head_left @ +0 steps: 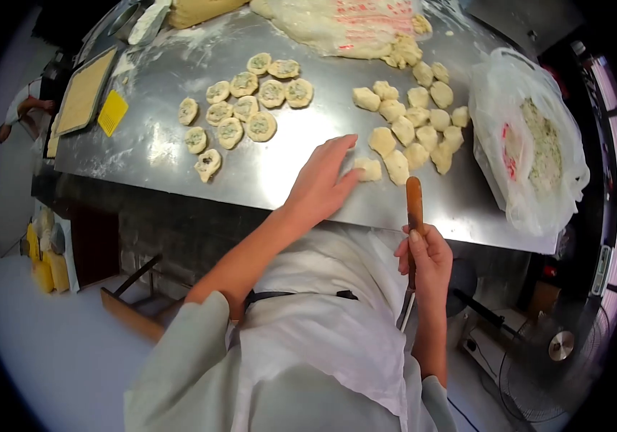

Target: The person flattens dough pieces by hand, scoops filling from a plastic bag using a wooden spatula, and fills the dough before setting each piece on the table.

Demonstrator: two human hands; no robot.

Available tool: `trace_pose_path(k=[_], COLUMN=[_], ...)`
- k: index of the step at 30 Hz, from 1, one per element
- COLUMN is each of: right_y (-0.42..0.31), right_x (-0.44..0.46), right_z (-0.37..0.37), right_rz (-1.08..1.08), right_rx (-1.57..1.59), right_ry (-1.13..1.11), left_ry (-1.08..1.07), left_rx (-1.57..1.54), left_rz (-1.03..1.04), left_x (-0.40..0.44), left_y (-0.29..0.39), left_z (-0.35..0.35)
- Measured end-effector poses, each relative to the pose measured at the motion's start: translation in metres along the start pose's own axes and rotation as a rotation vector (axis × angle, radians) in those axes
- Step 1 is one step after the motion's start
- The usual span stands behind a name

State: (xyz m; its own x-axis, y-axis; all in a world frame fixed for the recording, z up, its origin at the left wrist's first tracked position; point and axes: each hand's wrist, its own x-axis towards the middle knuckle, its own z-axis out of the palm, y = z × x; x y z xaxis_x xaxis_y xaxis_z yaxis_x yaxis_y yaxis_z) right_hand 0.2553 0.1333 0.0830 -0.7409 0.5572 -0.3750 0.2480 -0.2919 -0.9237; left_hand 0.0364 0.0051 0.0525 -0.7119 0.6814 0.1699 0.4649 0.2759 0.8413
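My left hand (320, 178) reaches over the steel table with its fingers stretched and thumb apart, holding nothing. The thumb tip is right beside a pale dough piece (369, 170); I cannot tell if they touch. In my right hand (429, 258), at the table's front edge, is a slim brown tool (414, 201) with a rounded end pointing away from me. Its lower end is hard to make out. Several dough lumps (403, 131) lie in a loose group ahead on the right. To the left sit several round dough pieces with greenish filling (260, 126).
A plastic bag with pale green-flecked filling (542, 144) stands at the table's right end. A large dough mass under plastic (344, 29) lies at the back. A yellow scraper (112, 113) and a tray (86, 90) are left. A fan (560, 345) stands lower right; another person (27, 108) is far left.
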Motion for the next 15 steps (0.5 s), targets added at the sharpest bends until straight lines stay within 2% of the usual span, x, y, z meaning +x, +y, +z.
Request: trace_pose_path(k=[3,6,7,10,11,14,15], right_y=[0.005,0.011,0.013,0.017,0.016,0.012,0.01], right_x=[-0.009,-0.012,-0.011,-0.007,-0.004,0.002,0.005], right_z=[-0.008,-0.009,-0.008,-0.008,-0.007,-0.002,0.0], right_rz=[0.026,0.084,0.073,0.05,0.045,0.062,0.065], right_rx=[0.028,0.03,0.039,0.046,0.038,0.022,0.016], right_ry=[0.045,0.071,0.054,0.017,0.012,-0.011,-0.023], left_ry=[-0.144,-0.15,-0.076,0.105,0.224,0.318,0.278], left_rx=[0.274,0.358,0.318,-0.534,-0.613,-0.327,-0.284], left_rz=[0.053,0.092,0.122,-0.428,-0.402,-0.284,-0.28], left_x=[0.006,0.01,0.01,0.017,0.017,0.012,0.005], left_y=[0.007,-0.001,-0.005,-0.011,-0.011,-0.014,-0.015], left_z=[0.024,0.038,0.036,0.02,0.011,-0.005,-0.002])
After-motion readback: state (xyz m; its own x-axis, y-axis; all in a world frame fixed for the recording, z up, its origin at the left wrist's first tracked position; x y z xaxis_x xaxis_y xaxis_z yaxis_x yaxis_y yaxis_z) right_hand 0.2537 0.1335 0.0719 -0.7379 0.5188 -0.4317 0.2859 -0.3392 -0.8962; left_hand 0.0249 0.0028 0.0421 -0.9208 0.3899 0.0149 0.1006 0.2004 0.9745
